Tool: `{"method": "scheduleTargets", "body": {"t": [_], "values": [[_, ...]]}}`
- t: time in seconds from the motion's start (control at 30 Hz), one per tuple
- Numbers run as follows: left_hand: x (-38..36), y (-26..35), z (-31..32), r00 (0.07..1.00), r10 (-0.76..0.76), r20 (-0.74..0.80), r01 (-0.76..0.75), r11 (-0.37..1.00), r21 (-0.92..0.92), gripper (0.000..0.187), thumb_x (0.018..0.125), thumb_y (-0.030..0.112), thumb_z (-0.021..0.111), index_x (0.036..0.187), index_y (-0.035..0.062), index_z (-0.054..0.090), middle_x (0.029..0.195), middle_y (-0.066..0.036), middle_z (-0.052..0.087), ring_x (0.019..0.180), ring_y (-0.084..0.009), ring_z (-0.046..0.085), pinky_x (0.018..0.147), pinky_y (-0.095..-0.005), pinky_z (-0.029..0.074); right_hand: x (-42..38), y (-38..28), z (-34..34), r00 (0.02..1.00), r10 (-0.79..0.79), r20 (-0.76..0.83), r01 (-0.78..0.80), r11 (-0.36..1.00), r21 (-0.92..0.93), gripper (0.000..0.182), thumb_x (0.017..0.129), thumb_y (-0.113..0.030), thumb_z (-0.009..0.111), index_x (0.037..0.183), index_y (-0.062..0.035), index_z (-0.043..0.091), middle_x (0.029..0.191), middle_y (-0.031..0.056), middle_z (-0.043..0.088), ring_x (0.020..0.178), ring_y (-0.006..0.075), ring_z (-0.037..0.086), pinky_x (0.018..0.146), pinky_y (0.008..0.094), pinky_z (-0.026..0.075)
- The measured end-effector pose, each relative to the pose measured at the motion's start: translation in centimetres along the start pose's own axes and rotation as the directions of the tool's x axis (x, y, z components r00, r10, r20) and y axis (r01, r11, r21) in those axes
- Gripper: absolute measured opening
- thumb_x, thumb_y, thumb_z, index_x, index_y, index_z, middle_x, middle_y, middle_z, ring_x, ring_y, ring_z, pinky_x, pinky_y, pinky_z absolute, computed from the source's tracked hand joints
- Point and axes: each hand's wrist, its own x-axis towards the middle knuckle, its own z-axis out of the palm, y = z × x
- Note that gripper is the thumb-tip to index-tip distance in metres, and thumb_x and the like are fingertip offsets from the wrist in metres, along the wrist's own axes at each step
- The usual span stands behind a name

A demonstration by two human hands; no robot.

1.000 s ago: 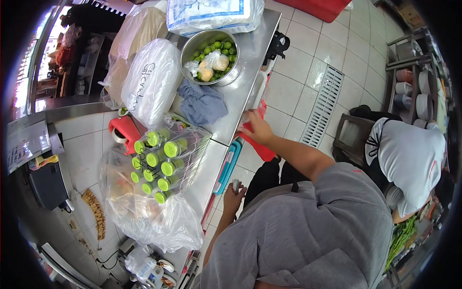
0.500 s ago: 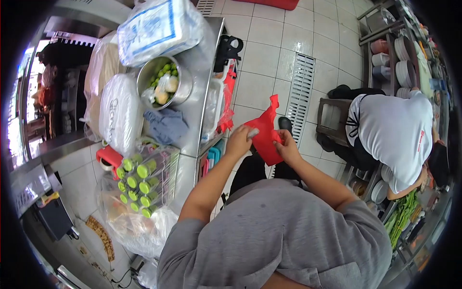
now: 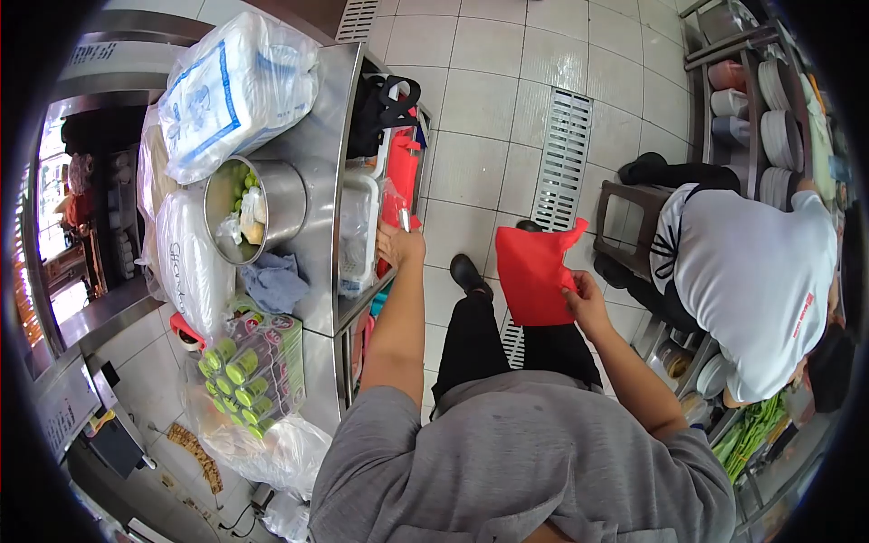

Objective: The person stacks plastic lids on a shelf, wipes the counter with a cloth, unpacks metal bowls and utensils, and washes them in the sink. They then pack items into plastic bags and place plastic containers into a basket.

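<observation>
A red bag [image 3: 534,276] hangs from my right hand [image 3: 587,303], whose fingers pinch its right edge. My left hand [image 3: 400,242] reaches to the shelf under the steel counter, beside a white plastic basket [image 3: 359,231] and red bags [image 3: 401,167] lying there. Something small and whitish shows at its fingertips, but I cannot make out what the hand holds. The steel counter [image 3: 319,136] bears a metal pot [image 3: 282,206] with green fruit and small plastic bags inside, and a blue cloth [image 3: 274,282] lies next to the pot.
Wrapped white packs [image 3: 237,95] lie on the counter. Green-capped bottles [image 3: 249,376] in plastic stand at the left. A co-worker in a white shirt [image 3: 760,271] sits on a brown stool [image 3: 625,213] at the right, by shelves of plates [image 3: 780,136]. A drain grate [image 3: 563,163] runs along the floor.
My left hand has left the red bag and moved left to the shelf. My right hand has moved right and down with the bag, which now hangs more spread out. The view has shifted.
</observation>
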Motion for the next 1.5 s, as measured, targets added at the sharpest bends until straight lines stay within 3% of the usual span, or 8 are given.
{"method": "scheduleTargets", "body": {"t": [0.17, 0.23, 0.3, 0.37, 0.6, 0.7, 1.13, 1.5], "values": [[-4.5, 2.1, -1.5, 0.995, 0.095, 0.028, -0.099, 0.965, 0.242, 0.068, 0.08, 0.025, 0.067, 0.141, 0.0089, 0.041, 0.152, -0.016, 0.023, 0.138, -0.0366, 0.026, 0.11, -0.0532, 0.025, 0.3, -0.8, -0.9, 0.976, -0.217, -0.006, 0.212, 0.962, -0.174, 0.036, 0.091, -0.006, 0.059, 0.126, -0.0042, 0.048, 0.115, 0.0073, 0.054, 0.095, 0.0137, 0.053, 0.079, 0.0266, 0.045], [-7.9, 1.6, -2.3, 0.876, 0.443, 0.192, -0.395, 0.887, -0.24, 0.057, 0.082, 0.024, 0.069, 0.132, 0.0059, 0.05, 0.143, -0.017, 0.034, 0.131, -0.0344, 0.04, 0.104, -0.0459, 0.037, -0.5, -3.4, 0.5, 0.975, -0.196, 0.108, 0.2, 0.98, -0.022, 0.043, 0.096, -0.017, 0.054, 0.135, -0.0039, 0.043, 0.13, 0.0114, 0.048, 0.116, 0.0196, 0.047, 0.1, 0.0317, 0.037], [-14.3, 4.7, -6.9, 0.618, 0.388, 0.684, 0.042, 0.852, -0.522, 0.061, 0.08, 0.022, 0.076, 0.133, 0.0074, 0.049, 0.122, -0.012, 0.054, 0.089, -0.0163, 0.061, 0.076, -0.0308, 0.049, -0.8, -5.1, 1.5, 0.94, -0.262, 0.216, 0.254, 0.965, 0.064, 0.046, 0.098, -0.021, 0.051, 0.139, -0.0036, 0.04, 0.135, 0.012, 0.046, 0.122, 0.0209, 0.045, 0.104, 0.0326, 0.033], [-19.6, 5.5, -9.1, 0.435, 0.815, 0.381, -0.356, 0.545, -0.759, 0.067, 0.071, 0.013, 0.084, 0.129, 0.0051, 0.051, 0.113, -0.006, 0.058, 0.076, -0.0099, 0.053, 0.068, -0.0253, 0.047, -1.7, -7.1, 2.5, 0.825, -0.411, 0.389, 0.371, 0.912, 0.178, 0.05, 0.1, -0.027, 0.046, 0.143, -0.0027, 0.036, 0.141, 0.0126, 0.043, 0.132, 0.0225, 0.038, 0.111, 0.0341, 0.027], [-22.1, 7.9, -16.6, 0.796, 0.535, 0.283, 0.057, 0.399, -0.915, 0.019, 0.086, 0.016, 0.069, 0.097, 0.0073, 0.058, 0.083, -0.004, 0.064, 0.066, -0.0065, 0.054, 0.053, -0.0203, 0.043, -5.7, -12.6, -2.5, 0.524, -0.664, 0.533, 0.824, 0.555, -0.118, 0.047, 0.092, -0.019, 0.057, 0.135, -0.0022, 0.046, 0.136, 0.0177, 0.047, 0.128, 0.0297, 0.044, 0.106, 0.0369, 0.035], [-23.1, 8.2, -20.5, 0.777, 0.582, 0.241, 0.161, 0.186, -0.969, 0.02, 0.087, 0.014, 0.062, 0.104, 0.0057, 0.055, 0.106, -0.014, 0.068, 0.074, -0.0105, 0.061, 0.053, -0.0196, 0.044, -3.6, -9.7, -4.7, 0.698, -0.715, -0.044, 0.67, 0.673, -0.313, 0.059, 0.081, -0.009, 0.07, 0.134, -0.0037, 0.043, 0.126, 0.0117, 0.05, 0.123, 0.0249, 0.046, 0.102, 0.0363, 0.037], [-26.9, 3.7, -28.3, 0.878, 0.475, 0.05, 0.026, 0.057, -0.998, 0.041, 0.083, 0.011, 0.067, 0.118, -0.0026, 0.051, 0.101, -0.018, 0.069, 0.082, -0.0192, 0.068, 0.053, -0.0218, 0.044, 3.6, -13.2, 4.5, 0.833, 0.118, 0.541, -0.268, 0.941, 0.207, 0.049, 0.08, -0.023, 0.076, 0.121, -0.0135, 0.051, 0.117, 0.0069, 0.056, 0.105, 0.0227, 0.059, 0.081, 0.0468, 0.053], [-30.5, -1.8, -27.0, 0.932, 0.362, -0.029, 0.014, -0.115, -0.993, 0.046, 0.076, 0.018, 0.076, 0.112, 0.0016, 0.051, 0.1, -0.016, 0.068, 0.078, -0.0197, 0.065, 0.053, -0.0224, 0.045, 4.6, -6.5, 13.4, 0.614, 0.112, 0.781, 0.41, 0.8, -0.437, 0.056, 0.078, -0.012, 0.071, 0.129, -0.0109, 0.048, 0.107, 0.0097, 0.059, 0.103, 0.0251, 0.062, 0.078, 0.0409, 0.056]]}}
